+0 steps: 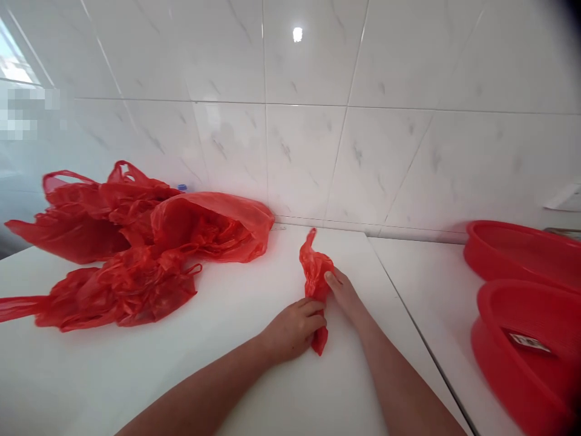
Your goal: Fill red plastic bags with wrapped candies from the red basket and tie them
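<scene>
A red plastic bag (316, 274), bunched into a narrow strip, lies on the white tabletop (254, 387) between my hands. My left hand (297, 327) is wrapped over its lower part, and a pointed end sticks out below the fingers. Higher up, my right hand (341, 289) grips the bag's right side, with the thumb on top and the other fingers mostly hidden. One thin twisted end of the bag points toward the wall.
A heap of crumpled red plastic bags (122, 284) covers the left of the table, with a small blue object (182, 188) behind it. Two red plastic basins (485, 339) stand at the right, one holding a labelled item (529, 342). A tiled wall (299, 157) rises behind.
</scene>
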The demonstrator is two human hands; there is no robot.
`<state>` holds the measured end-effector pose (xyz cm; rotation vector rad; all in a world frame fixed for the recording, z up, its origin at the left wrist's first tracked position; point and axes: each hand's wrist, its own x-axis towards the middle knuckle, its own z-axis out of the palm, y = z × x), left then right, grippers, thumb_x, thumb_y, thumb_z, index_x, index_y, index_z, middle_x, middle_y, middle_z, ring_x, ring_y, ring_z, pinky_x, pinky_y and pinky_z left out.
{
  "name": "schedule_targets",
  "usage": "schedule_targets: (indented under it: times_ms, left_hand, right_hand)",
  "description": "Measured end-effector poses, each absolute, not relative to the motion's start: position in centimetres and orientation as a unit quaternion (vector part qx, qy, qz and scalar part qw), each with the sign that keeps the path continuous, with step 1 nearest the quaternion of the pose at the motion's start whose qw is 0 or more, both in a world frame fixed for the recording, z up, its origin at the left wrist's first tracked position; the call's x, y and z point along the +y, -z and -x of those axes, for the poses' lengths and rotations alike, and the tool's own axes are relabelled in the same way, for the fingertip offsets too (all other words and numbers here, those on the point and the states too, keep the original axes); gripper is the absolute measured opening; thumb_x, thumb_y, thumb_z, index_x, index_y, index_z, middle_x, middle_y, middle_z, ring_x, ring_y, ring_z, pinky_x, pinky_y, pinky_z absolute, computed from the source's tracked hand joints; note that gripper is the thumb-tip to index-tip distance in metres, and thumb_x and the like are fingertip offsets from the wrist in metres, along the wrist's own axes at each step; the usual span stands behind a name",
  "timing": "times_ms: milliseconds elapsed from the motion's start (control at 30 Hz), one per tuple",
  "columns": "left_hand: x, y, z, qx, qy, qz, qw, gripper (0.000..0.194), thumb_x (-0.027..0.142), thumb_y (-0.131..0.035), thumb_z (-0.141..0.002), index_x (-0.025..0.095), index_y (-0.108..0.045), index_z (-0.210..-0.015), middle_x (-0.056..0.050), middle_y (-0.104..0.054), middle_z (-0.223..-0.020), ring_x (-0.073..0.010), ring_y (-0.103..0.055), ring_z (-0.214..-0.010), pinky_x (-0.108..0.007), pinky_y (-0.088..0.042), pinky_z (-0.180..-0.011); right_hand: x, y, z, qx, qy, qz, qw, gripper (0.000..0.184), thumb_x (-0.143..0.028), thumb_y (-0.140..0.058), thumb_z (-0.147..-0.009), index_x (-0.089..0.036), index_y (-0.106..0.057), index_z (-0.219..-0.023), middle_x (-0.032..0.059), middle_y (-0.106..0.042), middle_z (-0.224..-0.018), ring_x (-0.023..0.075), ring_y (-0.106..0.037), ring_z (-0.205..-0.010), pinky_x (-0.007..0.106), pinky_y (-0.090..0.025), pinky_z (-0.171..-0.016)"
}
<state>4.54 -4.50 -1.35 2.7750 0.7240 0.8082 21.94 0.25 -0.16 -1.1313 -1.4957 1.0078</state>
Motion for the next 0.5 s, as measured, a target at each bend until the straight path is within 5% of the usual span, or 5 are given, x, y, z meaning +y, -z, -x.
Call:
schedule_targets:
  times_ms: [100, 200, 367, 500]
  left_hand:
    - [-2.8, 1.2, -5.8, 0.221, -0.280, -0.930, 0.085, 0.023, -0.004, -0.044, -0.066, 0.015, -0.057, -0.066, -0.007, -0.059, -0.100, -0.0174, -0.052, -0.098, -0.029, -0.044, -0.085]
    - [-0.7, 1.2, -5.8, 0.258, -0.301, -0.918, 0.027, 0.020, 0.000, -0.050, -0.068, 0.015, -0.055, -0.057, -0.007, -0.055, -0.117, -0.0238, -0.046, -0.113, -0.037, -0.040, -0.094]
    - [2.7, 1.3, -3.2, 0.447, -0.318, -0.829, -0.107, 0.028, 0.002, -0.046, -0.075, 0.019, -0.065, -0.086, -0.011, -0.048, -0.131, -0.0333, -0.032, -0.128, -0.051, -0.032, -0.099]
    - [3.6, 1.4, -1.0, 0.554, -0.360, -0.748, -0.062, 0.036, 0.011, -0.046, -0.078, 0.018, -0.060, -0.110, -0.016, -0.046, -0.130, -0.0340, -0.038, -0.123, -0.050, -0.038, -0.094]
  right_hand:
    - [0.9, 0.3, -22.0, -0.544, -0.450, 0.496, 0.506, 0.028, -0.044, -0.064, -0.072, -0.017, -0.064, -0.079, 0.0024, -0.065, -0.073, 0.0178, -0.058, -0.070, 0.030, -0.046, -0.065]
    - [2.0, 0.9, -23.2, -0.412, -0.491, 0.456, 0.618, 0.028, -0.035, -0.071, -0.065, -0.018, -0.064, -0.086, 0.0023, -0.067, -0.081, 0.0184, -0.061, -0.075, 0.031, -0.049, -0.065]
    - [3.0, 1.5, -26.3, -0.260, -0.526, 0.376, 0.717, 0.031, -0.024, -0.077, -0.058, -0.021, -0.063, -0.086, 0.0012, -0.066, -0.088, 0.0156, -0.062, -0.080, 0.027, -0.052, -0.065]
    - [3.0, 1.5, -27.1, -0.262, -0.515, 0.370, 0.728, 0.030, -0.021, -0.074, -0.059, -0.023, -0.063, -0.086, -0.0001, -0.066, -0.092, 0.0151, -0.062, -0.085, 0.027, -0.052, -0.071]
